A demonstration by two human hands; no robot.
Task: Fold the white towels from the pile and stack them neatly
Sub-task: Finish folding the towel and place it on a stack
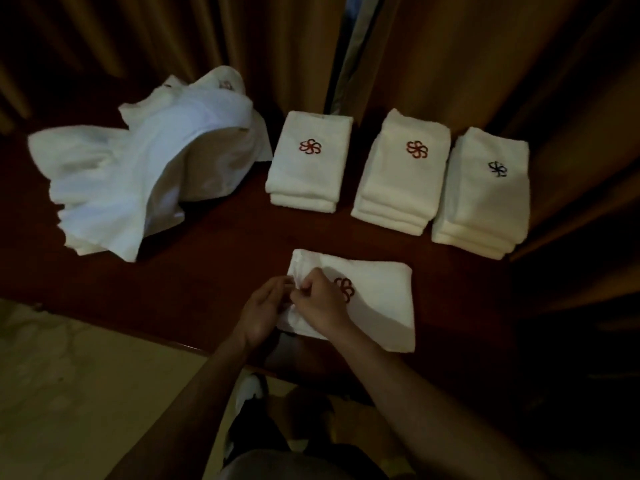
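A folded white towel (377,299) with a red flower emblem lies near the front edge of the dark wooden table (214,244). My left hand (263,310) and my right hand (318,299) meet at the towel's left end, and both pinch its edge there. At the back left sits a loose pile of white towels (138,174). Three stacks of folded towels stand in a row behind: a left stack (308,164) and a middle stack (401,174) with red emblems, and a right stack (485,195) with a dark emblem.
Brown curtains (485,64) hang close behind the table and along its right side. The table's front edge runs diagonally from left to bottom centre, with pale floor (86,375) below it. My feet show under the table edge.
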